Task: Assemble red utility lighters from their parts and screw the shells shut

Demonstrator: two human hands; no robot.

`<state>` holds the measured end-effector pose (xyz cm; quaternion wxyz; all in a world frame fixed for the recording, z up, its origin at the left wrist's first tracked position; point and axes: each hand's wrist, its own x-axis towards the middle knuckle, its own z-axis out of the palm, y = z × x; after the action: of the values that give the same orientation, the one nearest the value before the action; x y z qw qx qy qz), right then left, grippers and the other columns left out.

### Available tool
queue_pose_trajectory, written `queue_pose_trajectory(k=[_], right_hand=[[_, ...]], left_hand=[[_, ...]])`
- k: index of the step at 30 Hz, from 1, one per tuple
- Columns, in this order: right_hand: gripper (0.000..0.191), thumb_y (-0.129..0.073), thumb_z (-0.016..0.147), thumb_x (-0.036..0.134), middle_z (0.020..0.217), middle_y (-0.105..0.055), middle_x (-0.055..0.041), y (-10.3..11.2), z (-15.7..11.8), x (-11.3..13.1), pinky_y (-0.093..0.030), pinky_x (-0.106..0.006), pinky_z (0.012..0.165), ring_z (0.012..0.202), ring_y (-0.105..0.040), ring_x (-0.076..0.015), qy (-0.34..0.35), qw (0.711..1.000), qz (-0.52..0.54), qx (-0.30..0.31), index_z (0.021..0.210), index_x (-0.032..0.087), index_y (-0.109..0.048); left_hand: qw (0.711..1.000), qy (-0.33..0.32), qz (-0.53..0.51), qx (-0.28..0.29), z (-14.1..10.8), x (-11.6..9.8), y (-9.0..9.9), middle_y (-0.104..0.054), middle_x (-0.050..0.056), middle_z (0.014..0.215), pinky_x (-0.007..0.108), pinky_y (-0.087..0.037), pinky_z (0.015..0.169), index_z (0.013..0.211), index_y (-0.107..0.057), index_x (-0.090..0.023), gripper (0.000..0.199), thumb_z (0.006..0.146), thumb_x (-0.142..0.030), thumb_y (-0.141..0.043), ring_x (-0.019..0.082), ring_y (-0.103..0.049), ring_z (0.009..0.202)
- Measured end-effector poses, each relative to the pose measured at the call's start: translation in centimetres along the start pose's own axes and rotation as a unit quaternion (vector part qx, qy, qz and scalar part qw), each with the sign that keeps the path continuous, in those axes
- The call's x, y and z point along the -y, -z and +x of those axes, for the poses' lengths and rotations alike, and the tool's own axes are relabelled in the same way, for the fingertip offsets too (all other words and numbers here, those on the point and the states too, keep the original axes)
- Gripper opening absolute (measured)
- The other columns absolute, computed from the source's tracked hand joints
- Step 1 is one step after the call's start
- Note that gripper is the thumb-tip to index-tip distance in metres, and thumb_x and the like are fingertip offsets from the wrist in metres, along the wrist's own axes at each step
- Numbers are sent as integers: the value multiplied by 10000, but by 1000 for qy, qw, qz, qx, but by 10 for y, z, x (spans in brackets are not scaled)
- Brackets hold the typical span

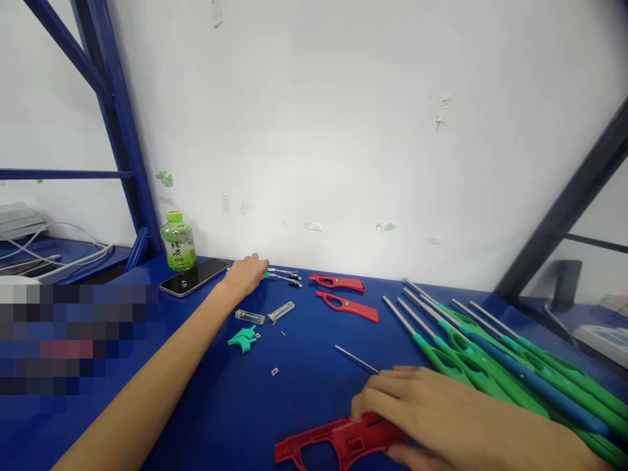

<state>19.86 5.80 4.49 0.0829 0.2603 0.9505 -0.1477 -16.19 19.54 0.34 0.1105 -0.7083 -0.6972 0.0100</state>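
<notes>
My right hand [397,405] grips a red lighter handle half-shell [343,439], its moulded inner side facing up. A thin metal rod [357,359] runs up to my right fingers; its near end is hidden. Far back by the wall, my left hand [248,271] is closed, fingers bent down among small wired lighter parts [289,280]; its fingertips are hidden. Two clear fuel tanks [250,316] [281,311] lie just nearer than that hand. Closer still are green triggers [243,338] and a few tiny pieces [275,371].
Two red handle shells [349,306] [338,282] lie near the wall. Several green long-necked lighters [456,353] and a blue one [534,383] are piled at right. A phone [193,277] and a green tea bottle [177,242] stand at back left, beside a blue metal frame [122,131].
</notes>
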Motion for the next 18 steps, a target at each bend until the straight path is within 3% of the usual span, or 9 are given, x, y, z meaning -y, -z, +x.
queue_pose_trajectory(k=[4, 9, 11, 13, 15, 18], right_hand=[[320, -704, 1000, 99, 1273, -767, -15, -11, -4, 1, -569, -355, 1033, 1165, -750, -231, -11, 1000, -2, -19, 1270, 268, -675], [375, -743, 977, 118, 1301, -786, 1, -50, -6, -8, -580, -342, 1097, 1159, -777, -229, 14, 986, -54, -155, 1300, 298, -677], [416, -751, 966, 130, 1286, -805, 14, -69, -5, -12, -611, -342, 1066, 1119, -800, -231, 22, 974, -69, -216, 1329, 318, -672], [396, -708, 983, 130, 1256, -824, 16, -85, -6, -12, -644, -329, 1010, 1077, -818, -224, 25, 962, -68, -263, 1331, 317, -672], [312, -652, 1017, 156, 1228, -837, 1, -97, -7, -10, -668, -325, 961, 1049, -827, -222, 21, 950, -60, -306, 1288, 305, -690], [204, -647, 1051, 293, 1233, -839, -26, -108, -10, -5, -696, -347, 906, 1035, -834, -244, 2, 926, -54, -374, 1238, 314, -727]], left_hand=[[999, -22, 2, -31, -4, -3, 5, -685, 109, 1374, 493, -627, 982, 1359, -663, -186, 384, 1046, -401, -719, 268, -709, 1172], [994, -39, -3, -104, -33, -3, 36, -702, 97, 1313, 467, -634, 948, 1319, -674, -178, 349, 1048, -394, -717, 251, -718, 1124], [989, -44, -10, -142, -57, -3, 49, -713, 81, 1232, 432, -631, 902, 1278, -677, -172, 287, 1063, -362, -688, 241, -713, 1090], [982, -52, -20, -180, -88, -6, 57, -732, 95, 1109, 358, -602, 776, 1217, -681, -179, 213, 1122, -282, -521, 277, -681, 1106], [973, -57, -39, -219, -122, -13, 56, -736, 113, 1056, 343, -566, 684, 1168, -686, -198, 291, 1137, -319, -423, 306, -673, 1051], [960, -100, -76, -250, -173, -28, 40, -755, 69, 1028, 347, -596, 798, 1114, -688, -244, 402, 1160, -418, -328, 245, -696, 940]])
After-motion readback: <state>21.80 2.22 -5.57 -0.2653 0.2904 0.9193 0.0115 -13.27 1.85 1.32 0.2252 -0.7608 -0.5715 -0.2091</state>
